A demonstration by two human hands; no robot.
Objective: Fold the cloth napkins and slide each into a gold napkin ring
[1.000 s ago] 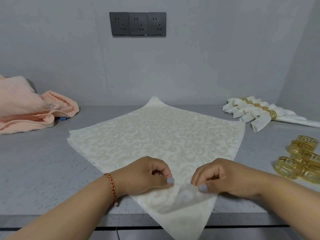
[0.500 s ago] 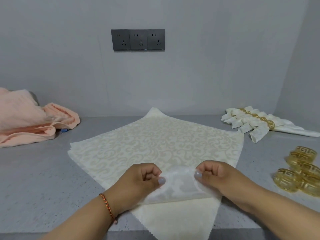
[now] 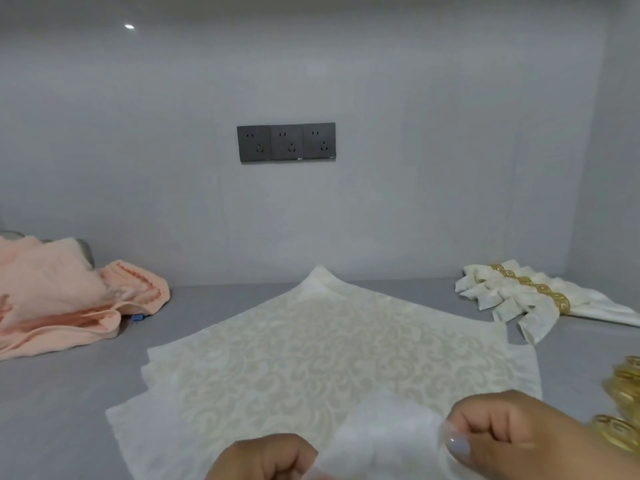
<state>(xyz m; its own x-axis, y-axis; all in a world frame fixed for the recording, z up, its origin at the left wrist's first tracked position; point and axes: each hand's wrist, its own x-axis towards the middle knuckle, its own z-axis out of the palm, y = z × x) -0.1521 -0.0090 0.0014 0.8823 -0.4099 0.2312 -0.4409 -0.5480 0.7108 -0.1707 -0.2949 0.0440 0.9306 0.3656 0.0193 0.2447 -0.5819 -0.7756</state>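
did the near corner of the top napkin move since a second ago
Yes. Both hands have carried the napkin corner up and away from the near counter edge, further over the flat napkin stack.

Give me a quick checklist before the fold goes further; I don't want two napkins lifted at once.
1. Left hand grips the raised corner: ok.
2. Right hand pinches the same corner: ok.
3. Only the top napkin of the stack is lifted: cannot tell, edges below are blurred.
4. Gold napkin rings within reach at right: ok.
5. Finished ringed napkins apart from the stack: ok.
6. Peach towel clear of the stack: ok.
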